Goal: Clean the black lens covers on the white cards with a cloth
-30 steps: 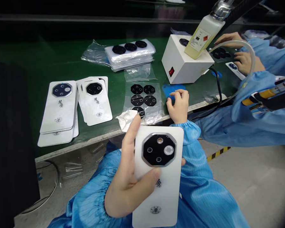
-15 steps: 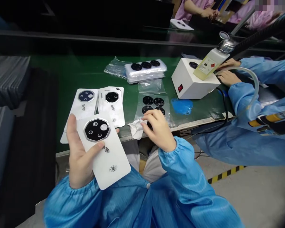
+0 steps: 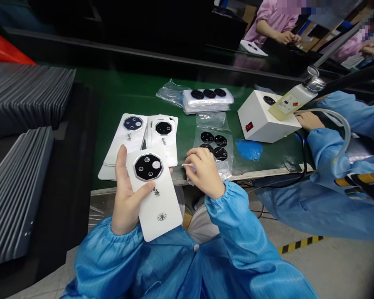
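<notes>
My left hand [image 3: 126,203] is closed round a white phone back cover [image 3: 166,207], its thumb pressed on the face below the black octagonal camera plate. Small dark lettering and a round emblem mark the cover, which tilts toward me. To the right, at the table's front edge, my right hand [image 3: 207,176] pinches a crumpled white wipe [image 3: 188,165], mostly hidden by the fingers. Behind the held cover lie a left stack [image 3: 116,145] and a right stack [image 3: 170,151] of similar covers. Black camera plates [image 3: 220,153] sit on a clear sheet just beyond my right hand.
A bundle of clear sheets [image 3: 205,104] lies farther back. At right stand a white box [image 3: 258,118] and a tilted pump bottle [image 3: 291,104], near a co-worker's hand [image 3: 311,120]. A blue patch [image 3: 249,149] lies before the box. Grey racks [image 3: 15,195] line the left.
The whole scene has shifted right as the view turned left. The wipe, spread out beside my right fingertips before, is now bunched in that hand. My left hand still holds the phone back cover.
</notes>
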{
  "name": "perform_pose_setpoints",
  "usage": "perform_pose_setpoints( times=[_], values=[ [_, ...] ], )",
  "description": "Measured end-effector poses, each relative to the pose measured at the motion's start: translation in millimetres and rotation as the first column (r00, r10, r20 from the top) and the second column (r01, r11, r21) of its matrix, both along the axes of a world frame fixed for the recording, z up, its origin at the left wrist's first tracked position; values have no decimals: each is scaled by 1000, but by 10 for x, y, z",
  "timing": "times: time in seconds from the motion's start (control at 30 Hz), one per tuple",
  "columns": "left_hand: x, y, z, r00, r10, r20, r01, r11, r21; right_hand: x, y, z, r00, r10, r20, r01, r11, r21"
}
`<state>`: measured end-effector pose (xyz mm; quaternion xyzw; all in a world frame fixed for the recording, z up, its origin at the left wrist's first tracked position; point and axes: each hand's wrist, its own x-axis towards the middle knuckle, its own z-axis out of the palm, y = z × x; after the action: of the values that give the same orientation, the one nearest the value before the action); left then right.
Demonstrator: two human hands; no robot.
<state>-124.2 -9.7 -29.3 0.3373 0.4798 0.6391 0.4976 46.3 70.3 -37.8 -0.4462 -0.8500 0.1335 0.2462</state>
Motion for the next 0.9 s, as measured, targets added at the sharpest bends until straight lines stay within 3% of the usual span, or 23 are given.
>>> perform_pose_setpoints(
  times=[0.13, 0.3, 0.37, 0.47, 0.6, 0.9],
  values=[
    [71, 0, 0, 997, -21, 70, 24, 999, -30, 85, -92, 162, 982, 58, -181, -68, 997, -46],
    [255, -30, -2, 975, 11, -223, 12, 995, 102, 145, -351, 389, 939, 40, -343, -64, 996, -58],
    [329, -55, 8, 970, -38, -240, 68, 991, 116, 144, -465, 455, 926, 25, -376, -32, 999, -13],
    [422, -105, 50, 970, -145, -193, 168, 980, 107, 131, -610, 518, 942, 35, -334, -5, 996, 89],
    [506, -179, 104, 960, -157, -233, 184, 978, 100, 108, -713, 534, 962, 66, -265, -16, 983, 185],
    [593, -239, 92, 932, -162, -326, 223, 962, 159, 43, -717, 507, 971, 3, -240, 43, 981, 187]
  ],
)
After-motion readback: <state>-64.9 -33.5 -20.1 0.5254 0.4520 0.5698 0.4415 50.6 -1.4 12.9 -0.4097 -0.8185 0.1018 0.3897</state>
